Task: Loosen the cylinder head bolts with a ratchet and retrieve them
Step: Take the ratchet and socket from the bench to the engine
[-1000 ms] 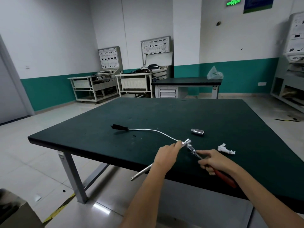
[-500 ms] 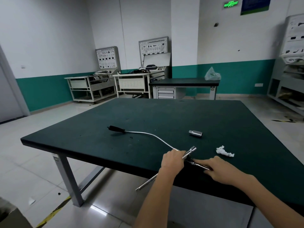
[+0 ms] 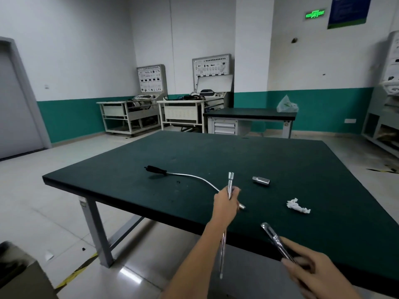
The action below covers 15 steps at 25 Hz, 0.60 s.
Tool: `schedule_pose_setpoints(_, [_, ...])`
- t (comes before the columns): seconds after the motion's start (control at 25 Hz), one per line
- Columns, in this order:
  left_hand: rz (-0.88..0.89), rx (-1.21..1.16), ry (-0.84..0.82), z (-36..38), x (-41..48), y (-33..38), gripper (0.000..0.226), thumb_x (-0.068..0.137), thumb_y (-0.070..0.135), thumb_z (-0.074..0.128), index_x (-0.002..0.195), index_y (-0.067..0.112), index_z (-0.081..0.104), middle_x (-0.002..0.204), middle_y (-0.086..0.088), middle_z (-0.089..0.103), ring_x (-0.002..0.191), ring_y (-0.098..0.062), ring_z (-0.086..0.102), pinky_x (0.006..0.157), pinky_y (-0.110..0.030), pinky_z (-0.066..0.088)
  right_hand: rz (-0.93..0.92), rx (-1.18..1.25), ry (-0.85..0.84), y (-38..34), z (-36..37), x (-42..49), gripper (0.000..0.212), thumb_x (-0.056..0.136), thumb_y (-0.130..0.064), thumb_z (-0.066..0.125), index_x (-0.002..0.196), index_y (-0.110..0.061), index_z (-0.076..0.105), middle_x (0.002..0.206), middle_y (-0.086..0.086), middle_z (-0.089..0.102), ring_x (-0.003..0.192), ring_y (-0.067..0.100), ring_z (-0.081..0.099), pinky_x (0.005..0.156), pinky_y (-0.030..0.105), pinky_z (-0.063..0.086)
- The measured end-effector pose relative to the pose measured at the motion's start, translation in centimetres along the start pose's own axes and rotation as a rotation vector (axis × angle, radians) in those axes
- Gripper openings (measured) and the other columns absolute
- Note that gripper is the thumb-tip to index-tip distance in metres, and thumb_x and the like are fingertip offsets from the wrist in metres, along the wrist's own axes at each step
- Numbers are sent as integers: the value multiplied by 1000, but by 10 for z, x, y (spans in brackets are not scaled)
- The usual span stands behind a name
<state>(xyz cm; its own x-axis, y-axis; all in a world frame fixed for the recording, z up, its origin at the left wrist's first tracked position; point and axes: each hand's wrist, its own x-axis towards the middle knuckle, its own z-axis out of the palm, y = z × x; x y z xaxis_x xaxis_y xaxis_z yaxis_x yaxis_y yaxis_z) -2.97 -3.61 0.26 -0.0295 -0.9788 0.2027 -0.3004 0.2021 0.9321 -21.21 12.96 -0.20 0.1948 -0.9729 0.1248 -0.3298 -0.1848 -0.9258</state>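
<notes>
**Spotter:** What just happened there?

**Me:** They've come apart! A moment ago my hands were bunched together over the tools at the near edge. Now my left hand (image 3: 226,201) has swung the long chrome extension bar (image 3: 230,180) up on end, fingers wrapped round its middle. My right hand (image 3: 313,270) has drawn the chrome-headed ratchet (image 3: 272,236) back toward me, fingers curled round the handle, with the head out over the dark green bench top (image 3: 216,152).

**Spotter:** Ready for the bolts, then?

**Me:** Not yet, I'd say. The short silver socket (image 3: 261,181) lies on the bench beyond the bar, untouched. The flexible silver pick-up tool with the black handle (image 3: 194,176) runs past my left hand, and a crumpled white scrap of paper (image 3: 298,206) sits off to the right. There's no cylinder head and no bolts in view, so I reckon I'm sorting tools and the loosening hasn't begun.
</notes>
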Motion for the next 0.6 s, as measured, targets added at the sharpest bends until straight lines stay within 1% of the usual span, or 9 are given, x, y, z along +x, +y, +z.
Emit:
schedule_pose_setpoints(0.04, [-74, -185, -9, -13, -11, 2, 27, 101, 27, 47, 84, 10, 60, 49, 3, 46, 41, -9, 38, 41, -23, 34, 18, 89, 10, -3, 16, 4, 30, 86, -8, 61, 107, -28, 65, 49, 5, 50, 37, 12, 36, 37, 17, 33])
schedule_pose_setpoints(0.12, [-182, -497, -22, -41, -41, 2, 36, 102, 32, 45, 73, 11, 50, 46, 5, 34, 34, -8, 26, 35, -16, 22, 30, 281, -16, -12, 52, 14, 11, 86, -13, 58, 91, -7, 65, 48, 7, 40, 31, 14, 30, 34, 18, 27])
schedule_pose_setpoints(0.16, [-200, -625, 0, -59, -58, 3, 37, 102, 34, 44, 72, 12, 47, 47, 4, 32, 32, -8, 24, 35, -13, 21, 39, 399, -47, -19, 74, 19, 17, 85, -15, 56, 85, 1, 58, 49, 8, 36, 31, 14, 29, 34, 18, 26])
schedule_pose_setpoints(0.24, [-177, -808, 74, -101, -93, 8, 38, 100, 36, 43, 70, 13, 44, 49, 3, 32, 31, -7, 23, 34, -11, 21, 37, 592, -113, -37, 116, 26, 24, 79, -22, 56, 75, 0, 48, 52, 9, 33, 33, 14, 28, 34, 19, 27])
schedule_pose_setpoints(0.36, [-124, -828, 284, -168, -155, 21, 40, 97, 38, 46, 65, 15, 43, 51, 1, 32, 33, -9, 22, 35, -14, 21, 48, 687, -226, -74, 182, 25, 22, 75, -30, 59, 73, -10, 50, 54, 6, 40, 37, 13, 29, 36, 17, 25])
schedule_pose_setpoints(0.44, [-105, -757, 487, -206, -198, 29, 41, 98, 37, 47, 64, 16, 41, 51, 0, 30, 35, -10, 21, 36, -15, 19, 14, 554, -317, -98, 228, 17, 30, 74, -40, 70, 74, -14, 55, 52, 1, 46, 39, 12, 35, 37, 18, 28])
schedule_pose_setpoints(0.48, [-94, -714, 582, -223, -217, 32, 41, 99, 36, 48, 64, 16, 39, 52, 0, 29, 36, -11, 20, 37, -16, 17, -55, 442, -354, -109, 249, 11, 35, 70, -48, 73, 76, -16, 59, 52, -3, 49, 43, 10, 41, 41, 18, 32])
schedule_pose_setpoints(0.52, [-72, -671, 686, -243, -237, 35, 41, 99, 35, 48, 63, 17, 38, 51, 0, 28, 37, -11, 20, 37, -16, 16, -150, 357, -416, -123, 272, 3, 34, 65, -51, 73, 77, -21, 63, 52, -5, 51, 48, 7, 46, 47, 17, 35])
schedule_pose_setpoints(0.6, [-26, -609, 908, -282, -276, 41, 41, 99, 35, 48, 64, 17, 36, 49, 1, 28, 35, -10, 21, 37, -15, 18, -288, 343, -589, -151, 316, -16, 15, 66, -38, 75, 75, -29, 66, 55, -10, 57, 57, 3, 54, 57, 15, 39])
